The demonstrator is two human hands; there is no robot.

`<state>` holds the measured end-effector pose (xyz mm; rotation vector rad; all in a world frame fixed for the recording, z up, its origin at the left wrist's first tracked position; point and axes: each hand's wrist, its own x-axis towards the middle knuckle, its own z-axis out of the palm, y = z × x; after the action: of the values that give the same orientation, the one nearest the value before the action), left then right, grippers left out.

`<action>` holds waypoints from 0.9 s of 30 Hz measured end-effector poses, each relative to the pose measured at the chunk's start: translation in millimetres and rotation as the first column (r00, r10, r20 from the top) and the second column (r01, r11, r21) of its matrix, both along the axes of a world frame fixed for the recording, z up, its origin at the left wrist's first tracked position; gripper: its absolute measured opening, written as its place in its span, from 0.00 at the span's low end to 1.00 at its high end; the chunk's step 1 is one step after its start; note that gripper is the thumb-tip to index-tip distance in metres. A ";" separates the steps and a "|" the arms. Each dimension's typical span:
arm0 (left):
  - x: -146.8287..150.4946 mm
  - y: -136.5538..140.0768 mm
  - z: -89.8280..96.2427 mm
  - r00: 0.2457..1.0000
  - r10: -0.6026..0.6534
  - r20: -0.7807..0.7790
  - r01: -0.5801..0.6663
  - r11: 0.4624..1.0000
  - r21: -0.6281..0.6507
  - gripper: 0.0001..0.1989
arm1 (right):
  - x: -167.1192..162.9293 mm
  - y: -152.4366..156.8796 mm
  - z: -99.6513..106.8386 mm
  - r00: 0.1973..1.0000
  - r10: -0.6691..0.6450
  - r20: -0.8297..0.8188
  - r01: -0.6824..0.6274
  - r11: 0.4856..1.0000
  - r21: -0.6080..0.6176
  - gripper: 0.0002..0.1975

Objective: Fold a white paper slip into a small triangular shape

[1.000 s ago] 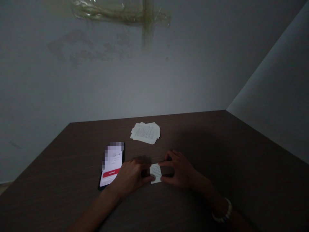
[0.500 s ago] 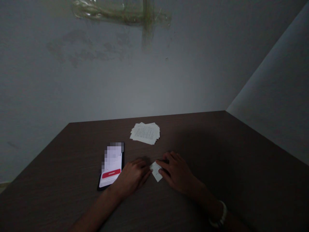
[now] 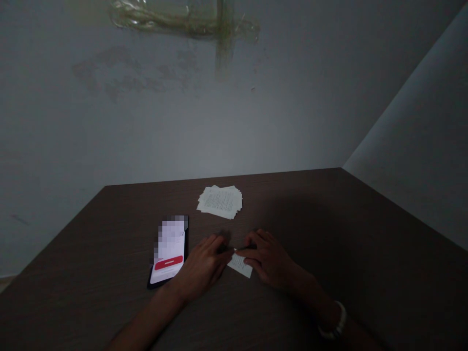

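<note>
A small piece of paper (image 3: pixel 241 266) with lines of writing lies low on the table between my hands. My left hand (image 3: pixel 206 261) is closed at the paper's left corner, its thumb and forefinger on the edge. From the other side, my right hand (image 3: pixel 268 258) pinches the paper near its top, with the forefinger meeting the left fingertips there. Both sets of fingers cover part of the sheet. Beyond the hands sits a loose stack of papers (image 3: pixel 220 202), its edges fanned unevenly and the top sheet covered in text.
Left of my left hand, a phone (image 3: pixel 166 274) lies face up with a lit screen and a red button; my forearm passes close to its lower right. The dark wooden table (image 3: pixel 310 195) meets a stained wall (image 3: pixel 234 122) behind and another wall at right.
The paper has turned and now shows a longer strip slanting down to the right. My left fingers have moved up and right to its top corner, closer to my right fingertips.
</note>
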<state>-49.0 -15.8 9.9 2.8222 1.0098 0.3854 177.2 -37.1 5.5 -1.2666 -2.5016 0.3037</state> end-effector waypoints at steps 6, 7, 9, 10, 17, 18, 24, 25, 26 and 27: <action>-0.9 1.8 2.9 1.000 -0.004 0.010 0.004 0.999 -0.032 0.13 | -1.2 -0.7 0.3 1.000 -0.005 0.012 0.005 0.999 0.035 0.12; -0.9 2.2 3.2 1.000 -0.004 0.011 0.004 0.999 -0.033 0.13 | -1.3 -0.7 0.7 1.000 -0.016 0.019 0.016 0.999 0.041 0.12; -1.0 2.3 3.9 1.000 -0.005 0.013 0.005 0.999 -0.036 0.12 | -1.2 -0.6 1.1 0.998 -0.037 0.045 0.034 0.998 0.055 0.12; -0.9 2.0 4.3 1.000 -0.005 0.015 0.005 0.999 -0.037 0.12 | -1.0 -0.4 1.2 0.997 -0.041 0.066 0.037 0.997 0.062 0.12; 0.2 -1.7 8.4 1.000 0.011 -0.010 -0.011 0.999 -0.048 0.09 | -2.0 0.8 3.1 0.981 -0.005 0.196 -0.011 0.997 0.081 0.18; 0.3 -1.8 8.8 1.000 0.015 -0.015 -0.016 0.998 -0.053 0.10 | -2.4 0.7 3.9 0.980 -0.004 0.199 -0.013 0.997 0.082 0.17; -1.0 -0.2 8.4 0.999 0.042 -0.012 -0.043 0.997 -0.069 0.10 | -2.9 0.0 8.6 0.978 0.009 0.207 -0.023 0.998 0.062 0.19; -1.4 0.1 7.8 0.999 0.043 -0.009 -0.044 0.997 -0.069 0.11 | -2.8 -0.1 8.9 0.978 0.012 0.210 -0.025 0.998 0.060 0.19; -1.8 0.3 7.2 0.999 0.044 -0.006 -0.045 0.997 -0.069 0.11 | -2.7 -0.1 8.9 0.977 0.013 0.212 -0.026 0.998 0.061 0.20; -2.2 0.5 6.7 0.999 0.045 -0.003 -0.045 0.997 -0.070 0.11 | -2.7 -0.1 8.8 0.977 0.015 0.211 -0.029 0.998 0.061 0.21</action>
<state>-51.2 -15.3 16.6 2.7426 1.0674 0.3461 174.5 -37.1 14.3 -1.3079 -2.6792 0.0967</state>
